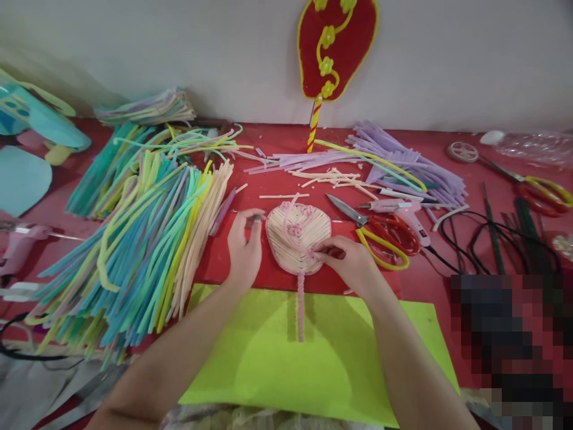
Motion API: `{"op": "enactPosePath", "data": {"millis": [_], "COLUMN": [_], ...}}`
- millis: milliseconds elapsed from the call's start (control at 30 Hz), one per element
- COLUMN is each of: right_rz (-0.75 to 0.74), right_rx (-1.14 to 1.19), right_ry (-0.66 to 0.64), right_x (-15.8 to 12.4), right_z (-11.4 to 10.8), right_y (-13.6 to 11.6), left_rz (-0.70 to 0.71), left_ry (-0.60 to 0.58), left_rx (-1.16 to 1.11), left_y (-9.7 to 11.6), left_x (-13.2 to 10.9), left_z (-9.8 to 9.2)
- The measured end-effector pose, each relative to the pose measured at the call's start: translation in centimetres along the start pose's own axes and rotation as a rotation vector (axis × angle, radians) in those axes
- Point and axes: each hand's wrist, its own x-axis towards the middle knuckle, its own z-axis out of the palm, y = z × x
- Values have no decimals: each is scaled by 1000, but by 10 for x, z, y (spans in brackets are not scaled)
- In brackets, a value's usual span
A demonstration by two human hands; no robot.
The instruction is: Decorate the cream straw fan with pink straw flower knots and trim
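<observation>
Nearest is a green sheet (358, 340), just below the pale fan (295, 255); the fan's pink handle (301, 310) lies over it. The pale fan itself is between the two hands. At its lower right edge, the right hand (351, 263) has thumb and finger closed together on a small pink flower (310, 254). The left hand (245, 245) is just beside its left edge, fingers curled near the thumb; whether it holds something, I cannot tell. As I judge, the fan's body, border and handle are finished, and its upper part carries pink flowers. Whether the small pink flower is already fixed is not clear; the lower left part has no decoration. Right of the pale fan are scissors (360, 220). Farthest, behind it, stands a red fan (349, 54).
</observation>
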Motion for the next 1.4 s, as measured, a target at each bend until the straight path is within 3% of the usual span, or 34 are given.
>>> {"op": "enactPosePath", "data": {"millis": [100, 233, 333, 467, 767, 1233, 1400], "right_rz": [-10, -24, -34, -27, 7, -35, -50], "right_rx": [2, -3, 7, 10, 57, 38, 35], "right_ry": [2, -3, 0, -1, -10, -33, -29], "right_x": [1, 2, 2, 2, 0, 0, 0], "right_z": [1, 0, -1, -1, 1, -3, -2], "right_y": [2, 2, 1, 0, 0, 0, 0], "left_rz": [210, 558, 614, 585, 503, 408, 458], "left_ry": [-106, -533, -652, -659, -660, -620, -629], "left_rx": [141, 368, 586, 659, 479, 390, 402], "left_y": [4, 17, 26, 29, 11, 14, 13], "left_x": [-5, -22, -36, -40, -27, -27, -26], "left_z": [0, 6, 11, 10, 7, 12, 12]}}
